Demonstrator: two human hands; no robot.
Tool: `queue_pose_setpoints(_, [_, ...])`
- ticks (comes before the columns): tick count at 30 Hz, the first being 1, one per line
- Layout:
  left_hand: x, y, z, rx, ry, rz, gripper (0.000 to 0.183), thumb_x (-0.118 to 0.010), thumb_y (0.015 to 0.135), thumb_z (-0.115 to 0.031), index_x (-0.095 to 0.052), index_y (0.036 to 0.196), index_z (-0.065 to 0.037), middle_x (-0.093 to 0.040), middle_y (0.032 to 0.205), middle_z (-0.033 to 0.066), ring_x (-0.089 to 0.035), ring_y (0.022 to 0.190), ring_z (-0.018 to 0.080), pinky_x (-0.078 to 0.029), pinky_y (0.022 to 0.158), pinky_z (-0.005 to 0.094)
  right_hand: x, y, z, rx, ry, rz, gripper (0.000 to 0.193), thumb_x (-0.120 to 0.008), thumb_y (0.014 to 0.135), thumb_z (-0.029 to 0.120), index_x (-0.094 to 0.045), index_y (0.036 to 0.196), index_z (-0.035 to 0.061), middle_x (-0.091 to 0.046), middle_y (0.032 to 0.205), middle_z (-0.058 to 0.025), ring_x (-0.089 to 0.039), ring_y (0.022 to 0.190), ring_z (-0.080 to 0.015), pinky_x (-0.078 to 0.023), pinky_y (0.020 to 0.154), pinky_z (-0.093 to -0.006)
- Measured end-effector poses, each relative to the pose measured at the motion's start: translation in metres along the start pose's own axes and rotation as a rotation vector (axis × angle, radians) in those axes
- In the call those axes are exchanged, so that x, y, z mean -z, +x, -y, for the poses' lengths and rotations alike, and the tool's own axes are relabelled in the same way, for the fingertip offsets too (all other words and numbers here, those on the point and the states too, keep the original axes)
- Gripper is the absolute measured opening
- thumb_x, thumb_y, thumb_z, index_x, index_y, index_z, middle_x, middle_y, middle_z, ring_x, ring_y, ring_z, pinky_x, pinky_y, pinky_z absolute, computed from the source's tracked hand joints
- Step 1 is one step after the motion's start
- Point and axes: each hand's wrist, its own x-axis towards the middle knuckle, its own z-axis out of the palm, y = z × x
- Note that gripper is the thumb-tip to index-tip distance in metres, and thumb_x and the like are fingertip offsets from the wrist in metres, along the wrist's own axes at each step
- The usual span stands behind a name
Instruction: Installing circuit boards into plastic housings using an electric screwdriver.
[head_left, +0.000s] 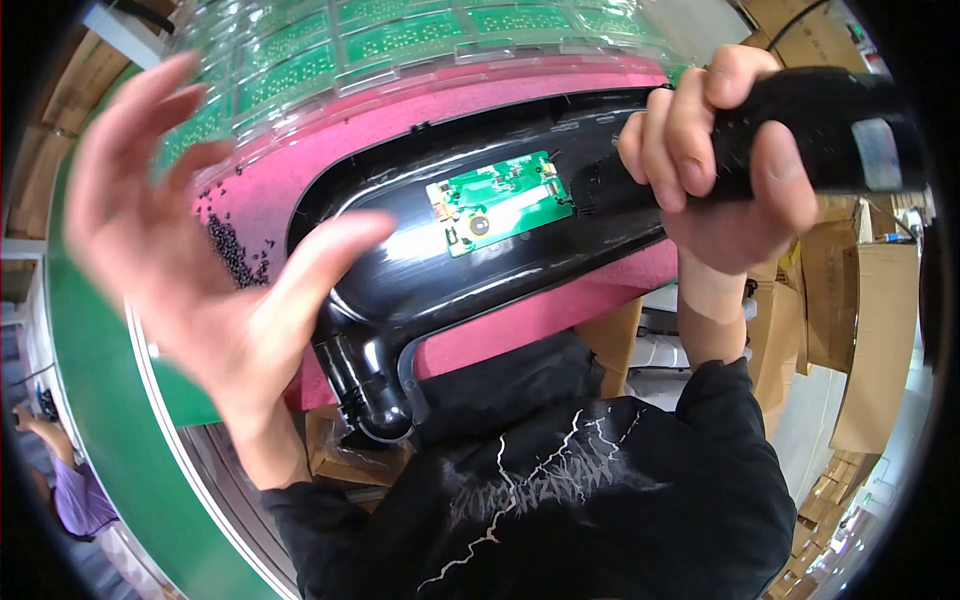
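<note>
A long black plastic housing [440,290] lies across the pink mat, hollow side up, with a rounded stub at its lower left end. Inside it sits a green circuit board [500,203] carrying a round metallic part. My right hand [710,150] wraps round a thick black electric screwdriver [830,120]; its narrow end points left toward the board's right edge. Whether the tip touches anything is hard to make out. My left hand [200,250] is raised over the housing's left end, fingers spread and somewhat blurred, holding nothing.
Many tiny black screws [233,250] are scattered on the pink mat [560,310]. Clear plastic trays of green boards [400,45] stand behind it. A green work surface [110,330] runs along the left, and cardboard boxes [870,340] stack at the right. Another person [80,495] is at far left.
</note>
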Motion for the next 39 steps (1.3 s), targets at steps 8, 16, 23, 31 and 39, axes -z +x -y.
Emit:
queue_pose_setpoints(8, [0.051,-0.004,-0.044,-0.072,-0.071,-0.119,0.105,-0.094,0.057,-0.042,-0.044,0.14,-0.003,-0.051,0.132,0.0157,-0.05,0.118,0.0333,-0.047,0.087,0.0413,0.009,0.002,-0.019,-0.029,-0.033,-0.086,0.031,-0.052,0.093,0.034,-0.047,0.108,0.0078,-0.047,0.062,-0.0007,-0.042,0.046,-0.0111,-0.04,0.053,-0.0304])
queue_pose_setpoints(16, [0.066,0.049,-0.047,-0.333,-0.1,-0.098,0.096,-0.091,0.062,-0.038,-0.045,0.138,-0.003,-0.05,0.125,0.0122,-0.051,0.109,0.0291,-0.046,0.08,0.0385,-0.008,-0.002,-0.019,-0.181,0.234,-0.15,0.04,-0.075,0.086,0.026,-0.045,0.104,0.0056,-0.055,0.061,-0.0053,-0.054,0.046,-0.0163,-0.043,0.046,-0.0315])
queue_pose_setpoints(23, [0.023,0.028,-0.044,-0.393,0.073,-0.429,0.087,-0.089,0.067,-0.033,-0.045,0.136,-0.003,-0.05,0.119,0.009,-0.051,0.101,0.0255,-0.046,0.074,0.036,0.025,-0.028,-0.021,-0.054,0.161,-0.109,0.04,-0.071,0.089,0.033,-0.041,0.098,0.0084,-0.052,0.063,-0.0034,-0.051,0.047,-0.0152,-0.044,0.046,-0.0312])
queue_pose_setpoints(31, [0.118,-0.026,-0.044,-0.207,-0.042,-0.295,0.078,-0.086,0.072,-0.028,-0.046,0.134,-0.004,-0.049,0.112,0.0055,-0.052,0.092,0.0214,-0.045,0.067,0.0332,-0.022,0.009,-0.035,-0.261,0.102,-0.172,0.046,-0.078,0.083,0.032,-0.042,0.098,0.0067,-0.046,0.059,0.0008,-0.045,0.045,-0.0108,-0.042,0.045,-0.0272])
queue_pose_setpoints(39, [0.059,-0.003,-0.088,-0.087,-0.244,-0.245,0.069,-0.083,0.077,-0.023,-0.047,0.132,-0.004,-0.049,0.105,0.0019,-0.052,0.083,0.0172,-0.044,0.06,0.0304,-0.005,0.007,-0.025,-0.316,0.075,-0.182,0.043,-0.074,0.085,0.036,-0.046,0.101,0.0075,-0.044,0.058,0.0008,-0.044,0.046,-0.0118,-0.039,0.048,-0.0278])
